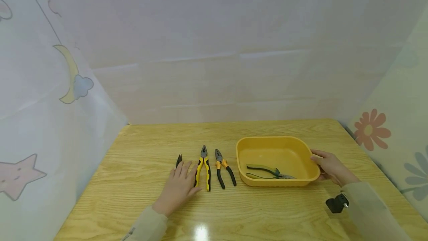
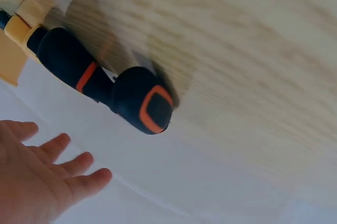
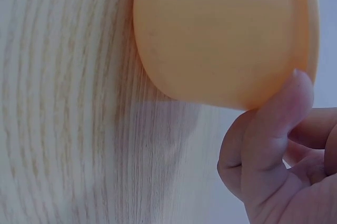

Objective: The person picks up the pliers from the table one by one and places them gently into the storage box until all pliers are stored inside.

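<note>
Yellow basin [image 1: 265,145] in the right grip [image 1: 332,168], left grip [image 1: 178,186] spread over the tools

Basin: on the wood-grain counter [image 1: 234,211], right of centre. Inside, 1 pair of green-handled pliers [image 1: 276,173] lying along the near side, handles left, jaws right.

Right grip: bare hand closed on the basin's right end, thumb and fingers curled at the rim. Right wrist view shows the same hold at the wall's edge.

Left grip: bare hand, wide open, fingers straight and parted, well left of the basin; nothing seen in its hold. It hides most of a dark-tipped tool [image 1: 179,158], whose points show on the far side. Contact there: cannot tell. Left wrist view: dark handles with orange marks [image 2: 63,58], apart from the fingertips.

Between left grip and basin, 2 pairs, jaws far, handles splayed near: yellow-and-black pliers [image 1: 204,155] just beside the left grip, then orange-and-black pliers [image 1: 225,163] near the basin.

Outward: pale sleeves [image 1: 367,207] on both arms, small dark device [image 1: 336,203] by the right cuff. Pale sheeting [image 1: 220,47] on the far side; moon [image 1: 71,70] and star [image 1: 20,176] prints left, red flower print [image 1: 378,132] right.
</note>
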The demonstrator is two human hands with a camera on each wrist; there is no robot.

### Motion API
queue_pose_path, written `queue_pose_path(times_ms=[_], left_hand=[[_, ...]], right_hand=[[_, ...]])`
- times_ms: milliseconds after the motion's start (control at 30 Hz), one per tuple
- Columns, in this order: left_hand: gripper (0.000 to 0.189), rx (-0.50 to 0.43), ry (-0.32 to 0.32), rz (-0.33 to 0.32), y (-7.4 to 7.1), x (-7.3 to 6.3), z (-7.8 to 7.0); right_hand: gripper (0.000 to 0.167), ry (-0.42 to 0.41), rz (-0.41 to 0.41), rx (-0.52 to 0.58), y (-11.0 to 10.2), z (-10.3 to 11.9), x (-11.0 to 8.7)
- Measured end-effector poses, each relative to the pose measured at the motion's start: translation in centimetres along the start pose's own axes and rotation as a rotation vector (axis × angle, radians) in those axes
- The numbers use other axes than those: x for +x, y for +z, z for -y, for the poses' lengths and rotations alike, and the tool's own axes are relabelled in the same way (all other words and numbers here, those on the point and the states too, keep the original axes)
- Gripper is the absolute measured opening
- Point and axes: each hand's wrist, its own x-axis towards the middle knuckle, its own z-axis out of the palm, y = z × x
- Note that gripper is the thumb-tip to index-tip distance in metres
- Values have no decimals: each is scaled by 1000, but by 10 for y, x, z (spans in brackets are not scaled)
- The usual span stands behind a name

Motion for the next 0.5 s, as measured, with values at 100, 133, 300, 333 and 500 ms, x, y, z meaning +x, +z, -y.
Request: queue_pose_path(times_ms=[100, 133, 300, 333, 500], left_hand=[[74, -44, -65, 23, 2, -4, 2], [75, -66, -90, 35, 3, -5, 3], [88, -158, -204, 116, 7, -10, 8], [91, -172, -224, 137, 8, -10, 9], [101, -218, -273, 216, 10, -11, 15]], right_hand=[[56, -5, 2, 4, 0, 0, 0], [56, -7, 4, 6, 0, 0, 0], [56, -12, 12, 11, 0, -1, -1], [56, -13, 14, 11, 0, -1, -1], [56, -17, 18, 14, 1, -1, -1]])
